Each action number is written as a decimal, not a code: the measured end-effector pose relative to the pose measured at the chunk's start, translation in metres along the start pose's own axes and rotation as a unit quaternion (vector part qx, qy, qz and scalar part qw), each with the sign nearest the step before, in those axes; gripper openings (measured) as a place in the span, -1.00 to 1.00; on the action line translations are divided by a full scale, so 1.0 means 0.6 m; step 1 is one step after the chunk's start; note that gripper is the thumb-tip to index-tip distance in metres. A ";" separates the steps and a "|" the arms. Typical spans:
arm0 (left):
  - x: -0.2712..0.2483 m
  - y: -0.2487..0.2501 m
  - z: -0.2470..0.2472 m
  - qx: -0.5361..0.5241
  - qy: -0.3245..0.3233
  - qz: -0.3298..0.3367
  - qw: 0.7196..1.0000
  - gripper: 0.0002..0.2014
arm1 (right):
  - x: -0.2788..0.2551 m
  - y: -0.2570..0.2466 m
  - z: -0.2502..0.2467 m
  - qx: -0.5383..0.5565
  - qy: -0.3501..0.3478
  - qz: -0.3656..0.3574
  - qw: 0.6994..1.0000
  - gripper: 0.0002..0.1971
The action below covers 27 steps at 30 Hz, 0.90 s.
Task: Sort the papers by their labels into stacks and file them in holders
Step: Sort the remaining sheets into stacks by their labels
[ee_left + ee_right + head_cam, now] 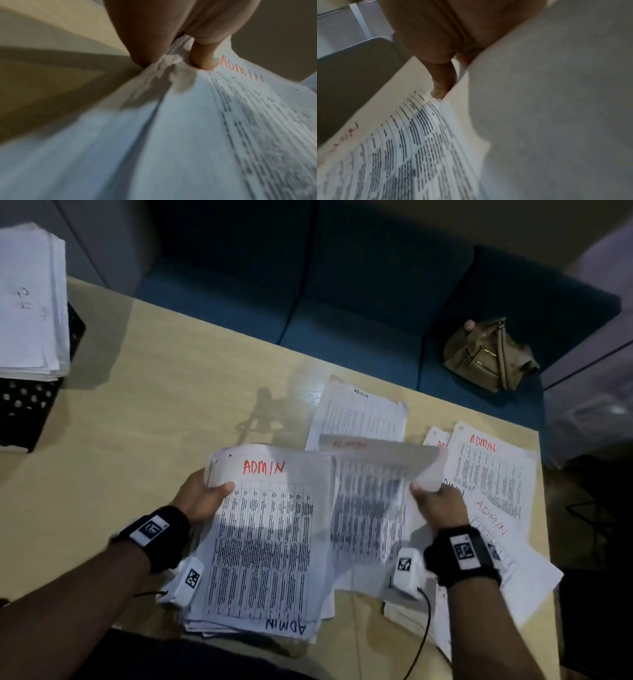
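matt white paper, creased at the corner of the stack (pixel 263 542) and thin enough in the lifted sheet (pixel 373 508) to show print through, over a smooth pale wood-look table (pixel 154 405) with a faint sheen, beside a black perforated holder (pixel 24 405) and olive leather-look bag (pixel 489 354).

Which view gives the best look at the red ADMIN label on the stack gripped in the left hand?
The head view: the red ADMIN label reads sharp and whole atop the stack, just right of the left hand. The left wrist view shows it slanted and blurred beside the thumb. The right wrist view shows only another sheet's faint red marks.
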<state>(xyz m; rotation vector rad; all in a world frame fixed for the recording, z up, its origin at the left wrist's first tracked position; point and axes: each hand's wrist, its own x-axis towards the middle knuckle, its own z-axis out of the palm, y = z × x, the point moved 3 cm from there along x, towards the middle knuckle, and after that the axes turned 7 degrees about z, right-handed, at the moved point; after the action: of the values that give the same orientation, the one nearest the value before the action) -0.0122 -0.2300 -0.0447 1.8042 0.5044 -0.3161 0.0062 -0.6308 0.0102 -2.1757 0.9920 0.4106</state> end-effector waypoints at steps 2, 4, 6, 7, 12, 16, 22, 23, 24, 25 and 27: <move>-0.002 -0.008 -0.004 -0.026 0.018 -0.014 0.999 -0.67 | 0.025 -0.023 -0.006 0.033 0.035 0.008 0.999 -0.56; -0.006 -0.019 -0.002 -0.052 0.007 -0.027 0.998 -0.62 | 0.045 -0.040 0.008 0.024 0.050 0.004 0.998 -0.47; -0.011 -0.016 0.000 -0.054 -0.006 -0.023 0.998 -0.55 | 0.052 -0.055 0.039 0.029 0.048 -0.009 0.998 -0.42; -0.011 -0.013 0.002 -0.049 -0.015 -0.008 0.999 -0.53 | 0.055 -0.057 0.057 0.032 0.048 -0.009 0.998 -0.38; -0.010 0.003 0.001 -0.002 -0.044 0.026 0.999 -0.47 | 0.051 -0.060 0.118 -0.026 0.042 0.075 0.996 -0.19; -0.006 -0.011 -0.002 -0.012 -0.043 0.021 0.999 -0.46 | 0.063 -0.055 0.138 -0.003 0.005 0.082 0.997 -0.31; -0.008 -0.003 0.003 -0.004 -0.061 0.021 0.998 -0.45 | 0.037 -0.077 0.154 -0.015 0.000 0.005 1.000 -0.55; -0.009 0.000 0.003 0.005 -0.061 0.031 0.998 -0.46 | 0.029 -0.083 0.158 -0.005 -0.010 -0.020 1.000 -0.53; -0.011 0.002 0.002 0.007 -0.058 0.037 0.998 -0.46 | 0.021 -0.090 0.157 0.011 -0.017 -0.046 0.999 -0.50; -0.014 0.003 0.002 0.002 -0.054 0.036 0.998 -0.46 | 0.012 -0.097 0.149 0.031 -0.020 -0.075 0.996 -0.48; -0.017 0.002 0.003 -0.018 -0.042 0.016 0.999 -0.49 | -0.009 -0.114 0.113 0.088 -0.006 -0.121 0.989 -0.52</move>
<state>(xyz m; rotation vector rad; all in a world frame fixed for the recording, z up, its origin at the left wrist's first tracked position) -0.0204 -0.2337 -0.0394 1.7550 0.4190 -0.3568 0.0543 -0.5482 -0.0031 -2.0981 0.7169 0.2122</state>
